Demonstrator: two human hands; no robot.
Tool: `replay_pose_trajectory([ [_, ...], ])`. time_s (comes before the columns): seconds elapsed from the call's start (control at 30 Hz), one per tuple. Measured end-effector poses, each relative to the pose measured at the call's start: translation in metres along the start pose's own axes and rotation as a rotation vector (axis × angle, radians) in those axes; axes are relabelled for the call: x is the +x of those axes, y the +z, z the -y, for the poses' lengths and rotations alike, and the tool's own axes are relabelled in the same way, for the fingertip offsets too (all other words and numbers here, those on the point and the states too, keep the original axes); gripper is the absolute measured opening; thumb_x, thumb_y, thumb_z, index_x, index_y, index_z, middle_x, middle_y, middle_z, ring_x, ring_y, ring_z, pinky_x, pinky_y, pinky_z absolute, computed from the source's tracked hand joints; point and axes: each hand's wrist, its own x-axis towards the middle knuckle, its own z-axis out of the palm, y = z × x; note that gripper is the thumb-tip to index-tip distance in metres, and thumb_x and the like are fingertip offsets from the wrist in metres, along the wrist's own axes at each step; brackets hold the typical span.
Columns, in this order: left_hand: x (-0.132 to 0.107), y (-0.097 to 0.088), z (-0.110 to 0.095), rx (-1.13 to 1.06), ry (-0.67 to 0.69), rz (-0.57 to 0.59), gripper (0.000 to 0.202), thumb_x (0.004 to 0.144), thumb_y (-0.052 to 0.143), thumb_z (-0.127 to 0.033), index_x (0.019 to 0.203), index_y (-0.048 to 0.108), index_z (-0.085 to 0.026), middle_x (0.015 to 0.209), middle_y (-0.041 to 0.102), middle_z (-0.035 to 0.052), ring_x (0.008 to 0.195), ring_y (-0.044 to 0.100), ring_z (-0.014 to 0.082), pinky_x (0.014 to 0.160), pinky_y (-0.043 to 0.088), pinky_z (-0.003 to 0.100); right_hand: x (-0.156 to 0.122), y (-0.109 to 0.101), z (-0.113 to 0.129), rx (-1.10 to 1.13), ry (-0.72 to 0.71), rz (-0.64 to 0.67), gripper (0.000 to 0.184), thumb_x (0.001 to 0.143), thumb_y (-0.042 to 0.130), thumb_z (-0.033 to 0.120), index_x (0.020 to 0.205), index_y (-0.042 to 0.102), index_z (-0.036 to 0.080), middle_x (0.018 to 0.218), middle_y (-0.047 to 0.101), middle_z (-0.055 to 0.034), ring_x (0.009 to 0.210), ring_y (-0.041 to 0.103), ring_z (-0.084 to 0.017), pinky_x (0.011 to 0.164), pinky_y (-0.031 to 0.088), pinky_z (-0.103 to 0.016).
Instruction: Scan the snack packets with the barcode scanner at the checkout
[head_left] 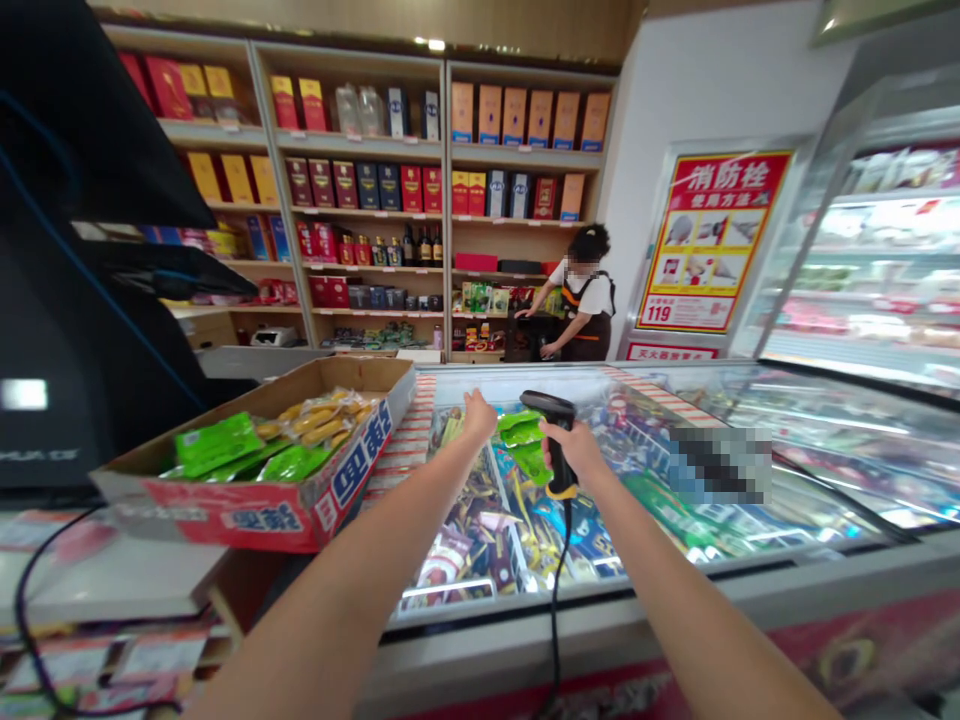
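Note:
My right hand [574, 452] is wrapped round the handle of a black and yellow barcode scanner [559, 420], its head tilted toward the left. From its base a black cable [559, 600] hangs down over the freezer's front. My left hand [481, 412] is closed, with the fingers curled in, a short way left of the scanner. Between the hands, bright green packets [523, 430] show above the freezer's glass top, partly behind the scanner. I cannot tell whether my left hand grips a packet's edge.
A glass-topped freezer [495, 615] full of wrapped goods spans the front. To the left, an open cardboard box [225, 515] holds green and yellow packets, beside a dark monitor [112, 120]. A co-worker [589, 300] stands behind, before shelves [360, 145] of boxed goods.

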Motion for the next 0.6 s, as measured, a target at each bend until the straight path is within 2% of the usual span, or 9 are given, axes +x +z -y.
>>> replay_pose_trajectory([
  [0.07, -0.006, -0.025, -0.01, 0.064, 0.03, 0.007, 0.039, 0.07, 0.054, -0.004, 0.109, 0.06, -0.007, 0.132, 0.05, 0.0278, 0.13, 0.046, 0.0325, 0.104, 0.038, 0.042, 0.0, 0.01, -0.003, -0.011, 0.005, 0.027, 0.025, 0.064, 0.071, 0.032, 0.053, 0.053, 0.019, 0.041, 0.054, 0.0014, 0.033, 0.049, -0.012, 0.032, 0.041, -0.024],
  [0.13, -0.015, -0.061, -0.023, 0.157, 0.141, 0.049, 0.032, 0.072, 0.056, -0.006, 0.102, 0.065, -0.012, 0.132, 0.055, 0.0209, 0.131, 0.046, 0.0295, 0.106, 0.037, 0.039, 0.001, 0.024, -0.005, -0.026, 0.007, 0.054, 0.027, 0.066, 0.07, 0.032, 0.05, 0.052, 0.019, 0.04, 0.054, 0.0006, 0.032, 0.049, -0.012, 0.032, 0.041, -0.024],
  [0.2, -0.023, -0.108, -0.036, 0.292, 0.279, 0.11, 0.022, 0.072, 0.061, -0.012, 0.092, 0.068, -0.017, 0.123, 0.063, 0.0136, 0.122, 0.054, 0.0275, 0.104, 0.04, 0.037, 0.002, 0.042, -0.007, -0.05, 0.021, 0.092, 0.028, 0.067, 0.068, 0.032, 0.048, 0.053, 0.018, 0.039, 0.053, -0.0003, 0.032, 0.049, -0.013, 0.033, 0.041, -0.024],
  [0.27, -0.029, -0.165, -0.046, 0.484, 0.347, 0.133, 0.02, 0.074, 0.061, -0.019, 0.092, 0.07, -0.019, 0.106, 0.071, 0.0097, 0.105, 0.063, 0.0253, 0.097, 0.045, 0.035, 0.002, 0.061, -0.01, -0.061, 0.037, 0.139, 0.028, 0.068, 0.067, 0.033, 0.048, 0.053, 0.018, 0.038, 0.053, -0.0006, 0.032, 0.049, -0.013, 0.033, 0.041, -0.024],
  [0.37, -0.024, -0.258, -0.047, 0.8, 0.271, -0.006, 0.016, 0.074, 0.061, -0.026, 0.085, 0.07, -0.019, 0.089, 0.072, 0.0087, 0.09, 0.067, 0.0265, 0.087, 0.049, 0.035, 0.0, 0.081, -0.021, -0.028, 0.028, 0.197, 0.026, 0.067, 0.067, 0.032, 0.05, 0.054, 0.017, 0.041, 0.054, -0.0002, 0.033, 0.049, -0.012, 0.034, 0.042, -0.024],
  [0.47, -0.008, -0.341, -0.029, 1.103, 0.058, -0.084, 0.02, 0.064, 0.07, -0.035, 0.075, 0.068, -0.019, 0.081, 0.071, 0.0113, 0.087, 0.067, 0.0319, 0.08, 0.05, 0.038, -0.004, 0.088, -0.035, -0.013, 0.015, 0.245, 0.026, 0.066, 0.068, 0.034, 0.051, 0.055, 0.017, 0.041, 0.053, 0.0001, 0.033, 0.048, -0.012, 0.034, 0.041, -0.024],
  [0.53, 0.002, -0.382, -0.011, 1.182, -0.114, 0.001, 0.029, 0.051, 0.077, -0.035, 0.071, 0.066, -0.018, 0.08, 0.071, 0.0121, 0.085, 0.067, 0.0332, 0.078, 0.051, 0.038, -0.006, 0.085, -0.041, 0.008, 0.034, 0.258, 0.026, 0.066, 0.069, 0.035, 0.053, 0.056, 0.017, 0.042, 0.054, -0.0001, 0.034, 0.049, -0.012, 0.035, 0.042, -0.024],
  [0.57, 0.006, -0.397, -0.003, 1.157, -0.148, 0.062, 0.032, 0.045, 0.079, -0.033, 0.07, 0.065, -0.019, 0.082, 0.072, 0.0114, 0.085, 0.067, 0.0326, 0.078, 0.051, 0.038, -0.007, 0.082, -0.043, 0.027, 0.043, 0.256, 0.026, 0.065, 0.069, 0.036, 0.054, 0.056, 0.017, 0.043, 0.055, -0.0002, 0.035, 0.049, -0.012, 0.035, 0.042, -0.024],
  [0.6, 0.008, -0.409, 0.005, 1.093, -0.154, 0.062, 0.033, 0.041, 0.08, -0.03, 0.068, 0.064, -0.019, 0.081, 0.072, 0.0104, 0.083, 0.067, 0.0317, 0.077, 0.052, 0.036, -0.007, 0.08, -0.043, 0.042, 0.05, 0.256, 0.026, 0.065, 0.07, 0.036, 0.054, 0.056, 0.017, 0.044, 0.055, -0.0004, 0.035, 0.05, -0.012, 0.035, 0.042, -0.024],
])
